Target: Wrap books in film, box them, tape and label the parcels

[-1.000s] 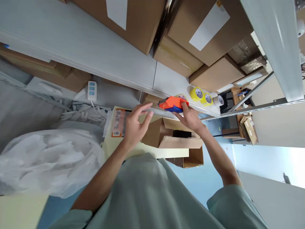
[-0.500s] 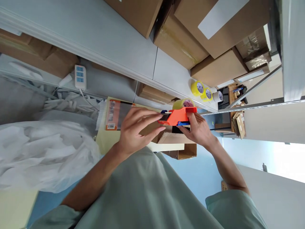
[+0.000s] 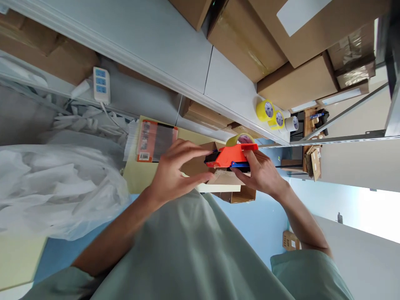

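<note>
My right hand [image 3: 264, 175] is wrapped round the handle end of an orange and blue tape dispenser [image 3: 228, 156]. A roll of yellowish tape [image 3: 240, 139] sits in the dispenser. My left hand [image 3: 173, 177] is open at the dispenser's dark front end, thumb and fingers spread apart. Its upper fingertips come close to that end; whether they touch it I cannot tell. Below the dispenser stands an open cardboard box [image 3: 196, 164], partly covered by the dispenser and my hands. An orange and grey printed packet [image 3: 156, 141] lies left of the box on a pale yellow surface [image 3: 133, 177].
Above runs a grey shelf [image 3: 175, 54] with cardboard boxes [image 3: 246, 41] and yellow tape rolls [image 3: 265, 110] near its right end. A white power strip [image 3: 101, 85] sits at left, over a large bag of white material [image 3: 59, 187]. Another open box [image 3: 246, 194] stands lower down.
The dispenser has come down and nearer to my body in my right hand. My left hand moved to its front end, closed in on it, then spread its thumb and fingers wider.
</note>
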{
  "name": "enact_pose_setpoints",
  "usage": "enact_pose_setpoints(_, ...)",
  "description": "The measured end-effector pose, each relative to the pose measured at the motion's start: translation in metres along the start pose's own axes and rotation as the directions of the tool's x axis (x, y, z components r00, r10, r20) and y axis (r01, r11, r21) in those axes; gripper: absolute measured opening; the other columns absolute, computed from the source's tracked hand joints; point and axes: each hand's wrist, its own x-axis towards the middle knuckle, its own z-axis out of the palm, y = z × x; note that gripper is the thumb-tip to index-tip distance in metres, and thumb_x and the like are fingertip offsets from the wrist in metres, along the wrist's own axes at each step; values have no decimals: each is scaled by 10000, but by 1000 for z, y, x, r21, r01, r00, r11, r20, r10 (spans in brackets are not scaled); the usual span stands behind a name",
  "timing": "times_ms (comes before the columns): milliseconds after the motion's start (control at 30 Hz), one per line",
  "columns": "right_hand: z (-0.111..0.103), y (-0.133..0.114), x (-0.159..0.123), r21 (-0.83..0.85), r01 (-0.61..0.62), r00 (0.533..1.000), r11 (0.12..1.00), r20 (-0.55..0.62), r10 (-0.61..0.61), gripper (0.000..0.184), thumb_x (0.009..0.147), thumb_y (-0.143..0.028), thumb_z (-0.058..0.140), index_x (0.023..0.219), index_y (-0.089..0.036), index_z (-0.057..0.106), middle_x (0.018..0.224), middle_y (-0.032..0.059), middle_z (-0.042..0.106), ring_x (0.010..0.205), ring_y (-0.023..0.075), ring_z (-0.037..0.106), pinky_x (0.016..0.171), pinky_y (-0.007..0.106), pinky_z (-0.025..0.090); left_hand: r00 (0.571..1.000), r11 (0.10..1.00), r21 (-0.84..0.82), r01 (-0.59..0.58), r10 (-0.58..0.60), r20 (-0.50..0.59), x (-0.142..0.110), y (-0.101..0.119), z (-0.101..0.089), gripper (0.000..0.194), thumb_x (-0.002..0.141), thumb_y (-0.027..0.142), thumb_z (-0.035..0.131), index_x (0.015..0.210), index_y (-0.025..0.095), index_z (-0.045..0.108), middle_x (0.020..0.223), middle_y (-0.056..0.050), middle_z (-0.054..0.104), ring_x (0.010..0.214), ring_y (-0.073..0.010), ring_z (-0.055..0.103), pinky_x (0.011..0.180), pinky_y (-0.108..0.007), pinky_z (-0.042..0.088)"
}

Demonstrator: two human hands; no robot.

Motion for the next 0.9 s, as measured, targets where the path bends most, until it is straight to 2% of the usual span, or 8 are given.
enact_pose_setpoints(67, -8, -2, 1, -3, -42, 997, 999, 60, 42, 538, 1081, -554, 656, 1465, -186, 580, 1044, 144, 810, 903, 338, 785, 787, 455, 636, 982, 978, -107, 179, -170, 82, 3, -1, -3, 342, 1017, 579, 779, 1153, 273, 851, 1068, -53, 826, 889, -208, 719, 776, -354, 579)
enact_pose_setpoints(167, -24, -9, 6, 3, -109, 977, 994, 184, 107, 575, 1038, -691, 684, 1321, -190, 691, 1003, 126, 830, 847, 307, 783, 751, 389, 573, 898, 876, -206, 436, -408, 164, 5, -11, 5, 392, 973, 619, 801, 1042, 237, 850, 960, -48, 814, 764, -178, 680, 681, -317, 535)
enact_pose_setpoints(233, -35, -15, 13, -10, -163, 950, 987, 270, 160, 578, 1021, -746, 685, 1226, -207, 731, 909, 92, 819, 777, 281, 764, 704, 351, 513, 853, 807, -275, 523, -496, 165, 3, -20, 16, 452, 918, 670, 839, 968, 221, 840, 917, -53, 811, 771, -188, 699, 687, -314, 545)
enact_pose_setpoints(467, -66, -22, 33, -57, -294, 781, 954, 562, 275, 541, 1001, -793, 652, 916, -260, 694, 686, 9, 695, 614, 213, 649, 604, 312, 365, 779, 656, -432, 618, -586, 223, -19, -40, 44, 556, 796, 756, 912, 881, 212, 833, 934, -93, 847, 904, -267, 793, 821, -394, 654)
enact_pose_setpoints(633, -110, 5, 32, -92, -428, 610, 899, 705, 362, 647, 952, -879, 622, 856, -240, 670, 714, 19, 712, 629, 193, 633, 580, 325, 386, 747, 638, -461, 617, -659, 87, -31, -71, 37, 562, 751, 753, 933, 861, 213, 823, 921, -97, 848, 902, -263, 789, 840, -405, 660)
enact_pose_setpoints(733, -127, 15, 32, -120, -526, 519, 842, 739, 430, 689, 913, -912, 631, 917, -229, 716, 730, 20, 736, 627, 190, 655, 571, 326, 427, 708, 604, -464, 648, -702, 76, -38, -94, 39, 597, 692, 770, 957, 845, 211, 810, 919, -108, 843, 917, -266, 775, 837, -396, 641)
enact_pose_setpoints(800, -129, 14, 34, -112, -567, 484, 816, 756, 440, 699, 900, -917, 642, 935, -226, 736, 730, 19, 748, 612, 184, 666, 561, 324, 448, 670, 558, -470, 683, -735, 101, -44, -105, 47, 641, 637, 798, 968, 838, 211, 805, 937, -114, 844, 932, -269, 766, 832, -386, 624)
enact_pose_setpoints(900, -124, 6, 39, -110, -585, 486, 803, 746, 456, 698, 902, -916, 643, 891, -224, 733, 702, 19, 740, 594, 176, 665, 552, 317, 446, 618, 504, -469, 725, -777, 121, -50, -115, 64, 663, 603, 813, 967, 822, 210, 800, 939, -104, 840, 913, -248, 743, 820, -356, 594)
